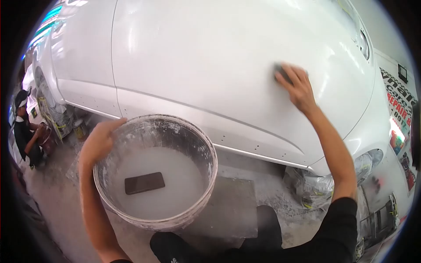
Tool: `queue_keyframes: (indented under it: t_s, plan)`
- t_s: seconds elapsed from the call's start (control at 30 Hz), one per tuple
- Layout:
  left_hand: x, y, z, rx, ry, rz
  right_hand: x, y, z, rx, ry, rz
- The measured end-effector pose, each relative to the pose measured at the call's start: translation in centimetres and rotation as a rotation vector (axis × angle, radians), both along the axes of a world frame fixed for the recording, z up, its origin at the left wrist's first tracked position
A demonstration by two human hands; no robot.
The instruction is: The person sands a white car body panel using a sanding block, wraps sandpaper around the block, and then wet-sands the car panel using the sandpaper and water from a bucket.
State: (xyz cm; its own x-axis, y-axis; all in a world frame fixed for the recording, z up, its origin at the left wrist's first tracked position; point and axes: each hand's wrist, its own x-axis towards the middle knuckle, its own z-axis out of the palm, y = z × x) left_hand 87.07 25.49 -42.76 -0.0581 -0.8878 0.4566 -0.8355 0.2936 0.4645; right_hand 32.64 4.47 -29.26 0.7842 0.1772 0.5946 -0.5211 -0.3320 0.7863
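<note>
My right hand [297, 85] presses a dark sanding block [284, 73] against the white car door [197, 52]; hand and block are slightly blurred. My left hand [100, 141] is closed over the left rim of a round bucket [209, 184], its fingers at the edge nearest the car. The bucket is smeared with whitish residue and holds cloudy, milky water [184, 193]. In that water lies a dark brown rectangular block [144, 183], its top face showing.
At the far left a co-worker [28, 131] crouches by a dark red bucket [46, 136]. Plastic sheeting covers the wheels [311, 186]. A flat grey board [232, 206] lies on the floor by my knees. A printed banner [398, 114] hangs at right.
</note>
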Motion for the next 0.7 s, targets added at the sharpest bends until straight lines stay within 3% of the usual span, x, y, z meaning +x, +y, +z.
queue_keyframes:
  t_s: [0.1,0.17,0.27,0.4,0.5,0.6,0.7]
  plan:
    - [-0.2,0.3,0.3,0.065,0.099,-0.015,11.3,-2.4,7.7,-0.126,-0.035,0.051]
    - [-1.5,0.6,1.7,0.103,0.11,-0.049,16.1,-3.4,10.0,-0.033,-0.144,0.059]
    - [-1.8,0.9,1.5,0.075,0.109,0.0,11.2,-1.7,7.1,0.002,-0.097,0.101]
    - [-1.8,0.8,1.7,0.117,0.017,0.039,-4.1,-0.7,-0.9,-0.034,-0.138,0.024]
    - [-1.3,0.5,1.7,0.109,0.058,-0.003,-0.3,-1.8,4.4,-0.089,-0.082,0.033]
    - [-2.5,1.1,1.9,0.116,0.18,-0.007,12.6,-3.7,12.2,-0.114,-0.182,0.116]
    - [-3.8,1.4,2.8,0.141,0.202,0.034,10.8,-3.0,12.0,-0.041,-0.112,0.118]
